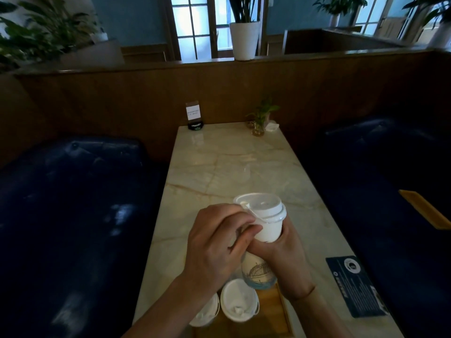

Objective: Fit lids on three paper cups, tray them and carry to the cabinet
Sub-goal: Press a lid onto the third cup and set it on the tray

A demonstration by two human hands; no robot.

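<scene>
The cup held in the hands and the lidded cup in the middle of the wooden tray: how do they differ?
The held cup is up in the air, tilted, gripped by the left hand and right hand; the tray cup stands upright and untouched on the tray. The held cup shows its printed side; the tray cup shows only its top. Both have white lids.

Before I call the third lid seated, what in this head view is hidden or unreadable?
- White plastic lid on held paper cup: near-side rim seal hidden by left hand.
- Wooden tray: cut off at the bottom edge.
- Leftmost lidded cup: partly behind the left forearm.
- Table sign: text too small.
</scene>
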